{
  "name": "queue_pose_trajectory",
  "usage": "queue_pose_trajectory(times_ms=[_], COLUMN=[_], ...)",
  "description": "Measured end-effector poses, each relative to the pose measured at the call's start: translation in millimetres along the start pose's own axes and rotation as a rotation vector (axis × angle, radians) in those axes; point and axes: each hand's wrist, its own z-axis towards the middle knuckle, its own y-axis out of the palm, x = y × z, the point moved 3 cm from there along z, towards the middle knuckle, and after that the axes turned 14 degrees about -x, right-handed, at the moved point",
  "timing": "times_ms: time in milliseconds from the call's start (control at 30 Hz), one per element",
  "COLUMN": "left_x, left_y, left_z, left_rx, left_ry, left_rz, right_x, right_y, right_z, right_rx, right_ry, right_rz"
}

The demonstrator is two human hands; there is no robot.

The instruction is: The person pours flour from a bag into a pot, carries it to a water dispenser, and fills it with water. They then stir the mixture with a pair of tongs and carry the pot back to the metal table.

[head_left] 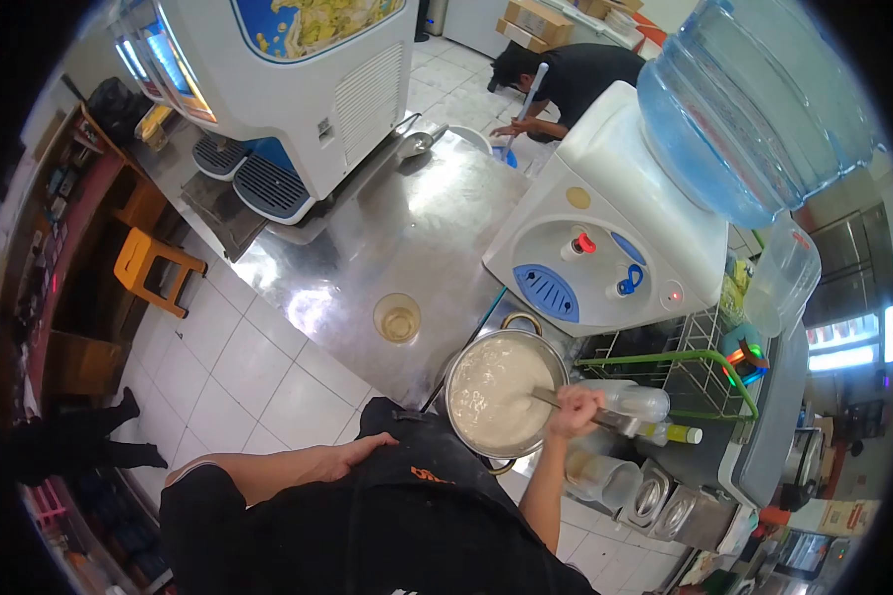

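Observation:
A metal pot (455,412) with two brass-coloured loop handles holds a pale, creamy liquid (496,389) with bubbles on its surface. My right hand (574,412) is closed around the flat handle of a long metal stirring utensil (544,396), just over the pot's right rim. The utensil's lower end is sunk in the liquid, so its shape is hidden. My left hand (360,453) lies against the front of my black apron (417,466), fingers stretched out and holding nothing. On the steel counter (367,268), a clear cup (397,318) stands beyond the pot.
A water dispenser (605,228) with a large blue bottle (754,109) stands behind the pot. To its right are a green-edged rack (665,355) and clear plastic containers (605,481). A drinks machine (337,109) occupies the back left. Another person (585,84) bends over beyond the counter.

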Motion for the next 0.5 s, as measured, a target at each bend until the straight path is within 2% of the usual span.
queue_pose_trajectory(times_ms=[33, 100, 133, 200, 233, 300, 333, 367, 433, 500], left_x=[0, 1, 2, 3, 1, 1, -1, -2, 0, 0], left_y=[-3, -9, -11, -13, -12, -2, 2, 1, 0, 1], left_z=[3, 8, 10, 10, 8, -2, -5, -4, -3, -3], left_rx=[0.009, 0.015, 0.018, 0.007, 0.003, 0.004, 0.010, 0.010, 0.017, 0.009], left_ry=[-0.022, -0.027, -0.026, -0.007, 0.012, 0.018, 0.018, 0.014, 0.021, 0.008], left_rz=[-0.002, 0.037, 0.063, 0.065, 0.058, 0.037, 0.023, 0.020, 0.062, 0.067], right_x=[1, 3, 0, 1, -4, -15, -12, -2, 8, 11], right_y=[9, 31, 24, 6, -1, -20, -27, -25, -11, -3], right_z=[-9, -16, -17, -23, -20, -10, -4, -4, -7, -17], right_rx=[0.011, -0.329, -0.328, -0.557, -0.562, -0.311, -0.234, -0.232, -0.047, -0.040], right_ry=[-0.005, 0.033, 0.024, 0.363, 0.365, 0.276, 0.184, 0.188, -0.021, 0.041], right_rz=[-0.003, 0.245, 0.241, 0.297, 0.294, 0.044, 0.044, 0.042, 0.144, 0.261])
